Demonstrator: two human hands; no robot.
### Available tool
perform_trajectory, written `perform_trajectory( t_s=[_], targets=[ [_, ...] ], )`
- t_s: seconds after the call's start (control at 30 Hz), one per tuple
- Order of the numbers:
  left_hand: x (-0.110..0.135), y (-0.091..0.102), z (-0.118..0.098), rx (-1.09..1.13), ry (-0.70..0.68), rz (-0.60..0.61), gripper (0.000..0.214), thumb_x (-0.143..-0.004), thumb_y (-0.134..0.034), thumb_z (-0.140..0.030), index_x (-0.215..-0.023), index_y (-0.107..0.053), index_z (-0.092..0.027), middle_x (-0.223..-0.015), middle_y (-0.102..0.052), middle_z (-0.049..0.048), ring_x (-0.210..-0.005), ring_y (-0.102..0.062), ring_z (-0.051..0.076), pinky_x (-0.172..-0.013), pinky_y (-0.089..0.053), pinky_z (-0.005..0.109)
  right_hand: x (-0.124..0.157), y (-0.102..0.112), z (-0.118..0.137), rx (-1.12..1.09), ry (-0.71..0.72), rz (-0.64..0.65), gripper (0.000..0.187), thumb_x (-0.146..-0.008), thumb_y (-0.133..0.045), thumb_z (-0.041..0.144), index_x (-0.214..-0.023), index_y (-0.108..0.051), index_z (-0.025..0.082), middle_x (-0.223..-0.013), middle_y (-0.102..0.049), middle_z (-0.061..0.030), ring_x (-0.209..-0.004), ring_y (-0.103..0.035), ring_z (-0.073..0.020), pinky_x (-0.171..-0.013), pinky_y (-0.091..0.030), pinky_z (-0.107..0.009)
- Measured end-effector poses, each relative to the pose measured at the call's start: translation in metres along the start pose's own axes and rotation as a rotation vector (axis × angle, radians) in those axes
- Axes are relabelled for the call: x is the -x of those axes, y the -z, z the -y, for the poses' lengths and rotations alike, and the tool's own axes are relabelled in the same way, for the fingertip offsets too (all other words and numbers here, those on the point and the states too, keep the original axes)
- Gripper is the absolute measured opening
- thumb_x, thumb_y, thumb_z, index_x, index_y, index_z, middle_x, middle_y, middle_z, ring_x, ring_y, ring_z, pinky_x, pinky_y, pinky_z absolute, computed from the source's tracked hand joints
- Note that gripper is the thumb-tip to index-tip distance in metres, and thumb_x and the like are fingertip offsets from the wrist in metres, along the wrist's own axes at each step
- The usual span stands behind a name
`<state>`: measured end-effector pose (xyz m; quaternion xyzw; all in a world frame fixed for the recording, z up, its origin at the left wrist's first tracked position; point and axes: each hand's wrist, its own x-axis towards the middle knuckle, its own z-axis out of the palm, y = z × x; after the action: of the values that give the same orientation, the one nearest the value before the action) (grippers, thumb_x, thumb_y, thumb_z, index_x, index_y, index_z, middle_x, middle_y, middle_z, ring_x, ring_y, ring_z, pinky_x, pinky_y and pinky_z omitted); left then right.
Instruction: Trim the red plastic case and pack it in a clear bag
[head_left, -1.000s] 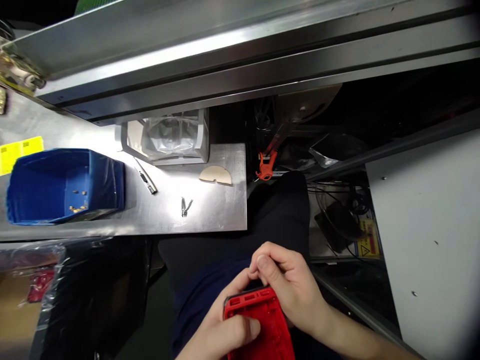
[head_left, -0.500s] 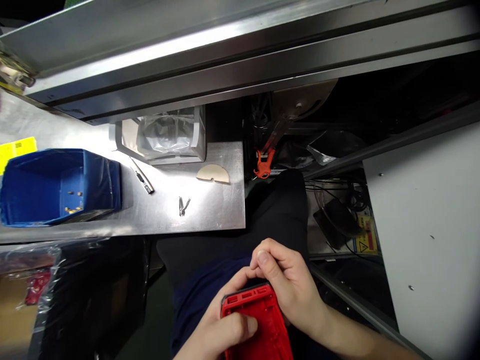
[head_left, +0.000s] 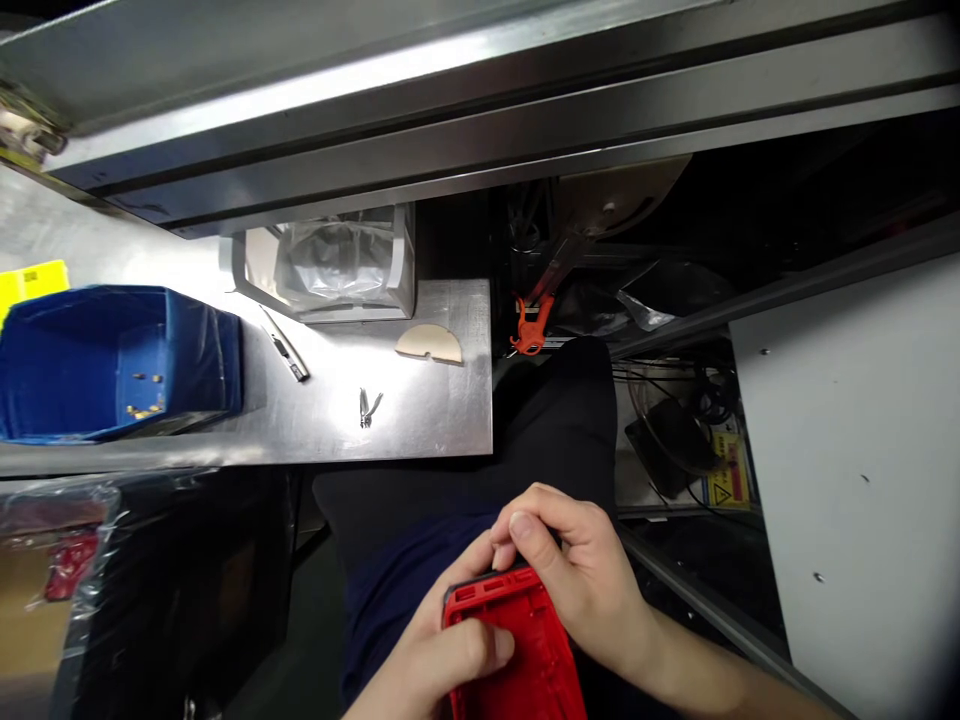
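A red plastic case [head_left: 517, 645] is held over the lap between both hands; the left hand [head_left: 435, 665] is wrapped around its near side with the thumb pressed on its face; the right hand [head_left: 577, 570] is curled over its far end, thumb on the top edge; beyond the hands a metal table [head_left: 420, 420] is seen, bearing small tweezers [head_left: 368, 408]; far to the left a blue bin [head_left: 112, 360] is set.

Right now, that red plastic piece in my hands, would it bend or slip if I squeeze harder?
The red plastic housing looks like rigid moulded shell, so probably stiff. Its ribbed rim should help grip. The left hand and right hand hold it easily, suggesting it is light.
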<state>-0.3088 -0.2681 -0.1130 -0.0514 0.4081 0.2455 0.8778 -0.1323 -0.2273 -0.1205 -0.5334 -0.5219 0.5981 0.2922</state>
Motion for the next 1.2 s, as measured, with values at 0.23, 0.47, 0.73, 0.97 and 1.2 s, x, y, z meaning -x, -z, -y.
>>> perform_trajectory(
  t_s=[0.23, 0.47, 0.73, 0.97, 1.2],
  targets=[
    [-0.001, -0.01, -0.007, 0.009, -0.024, 0.051, 0.075, -0.074, -0.079, -0.018, -0.145, -0.056, -0.024, -0.089, -0.073, 0.0042, -0.08, -0.069, 0.024, -0.085, -0.051, 0.035, -0.003, 0.006, 0.001, 0.048, 0.137, 0.006, 0.026, -0.105, -0.051, 0.033, -0.092, -0.072, 0.024, -0.086, -0.072, -0.0022, -0.087, -0.063, -0.0177, -0.079, -0.049, -0.032],
    [-0.004, -0.009, -0.006, -0.037, -0.083, 0.134, 0.058, -0.072, -0.088, -0.028, -0.124, -0.064, -0.02, -0.087, -0.068, 0.0021, -0.075, -0.065, 0.019, -0.076, -0.047, 0.029, 0.007, 0.001, 0.006, 0.052, 0.163, -0.035, 0.031, -0.104, -0.053, 0.033, -0.079, -0.067, 0.022, -0.076, -0.068, -0.0004, -0.077, -0.061, -0.015, -0.074, -0.048, -0.03],
    [-0.003, -0.003, 0.014, -0.116, -0.15, 0.329, 0.062, -0.087, -0.079, -0.048, -0.132, -0.046, -0.021, -0.121, -0.073, 0.0218, -0.113, -0.07, 0.035, -0.1, -0.046, 0.048, -0.032, 0.089, -0.05, 0.652, -0.057, -0.663, 0.037, -0.097, -0.052, 0.049, -0.12, -0.063, 0.022, -0.123, -0.06, -0.0103, -0.096, -0.065, -0.02, -0.081, -0.054, -0.034],
    [-0.007, 0.007, 0.014, -0.139, -0.175, 0.391, 0.06, -0.084, -0.08, -0.059, -0.123, -0.059, -0.018, -0.115, -0.075, 0.0204, -0.107, -0.07, 0.03, -0.1, -0.045, 0.045, -0.026, 0.19, -0.096, 0.873, -0.433, -0.677, 0.052, -0.086, -0.054, 0.062, -0.115, -0.06, 0.018, -0.108, -0.071, -0.0157, -0.097, -0.069, -0.0352, -0.087, -0.051, -0.05],
    [-0.01, 0.013, 0.011, -0.116, -0.146, 0.39, 0.061, -0.082, -0.08, -0.062, -0.121, -0.063, -0.02, -0.118, -0.074, 0.0216, -0.108, -0.07, 0.034, -0.103, -0.044, 0.051, -0.031, 0.197, -0.128, 0.843, -0.511, -0.521, 0.042, -0.091, -0.042, 0.065, -0.076, -0.042, 0.026, -0.062, -0.054, 0.0001, -0.065, -0.059, -0.0244, -0.066, -0.041, -0.035]
  ],
)
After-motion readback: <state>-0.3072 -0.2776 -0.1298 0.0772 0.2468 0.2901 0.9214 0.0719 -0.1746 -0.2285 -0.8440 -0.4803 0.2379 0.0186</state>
